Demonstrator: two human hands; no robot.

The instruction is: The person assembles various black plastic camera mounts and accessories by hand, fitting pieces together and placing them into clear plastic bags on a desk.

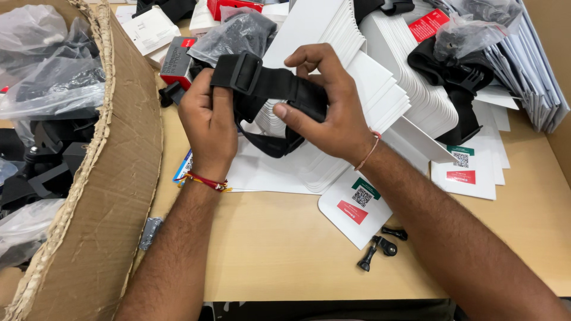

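A black webbing strap with a plastic buckle [262,80] is held up over the desk between both hands. My left hand [205,122] grips its left end just below the buckle. My right hand [330,110] pinches the right part of the strap, thumb underneath and fingers curled over the top. A loop of the strap hangs down between the hands. Under them lie fanned stacks of white cards [363,89].
A torn cardboard box [113,178] at left holds bagged black parts. Two black thumbscrews [380,246] lie on the wooden desk [285,249]. Another black strap mount [458,83], plastic bags and red-and-white boxes crowd the back. White leaflets [467,169] lie right.
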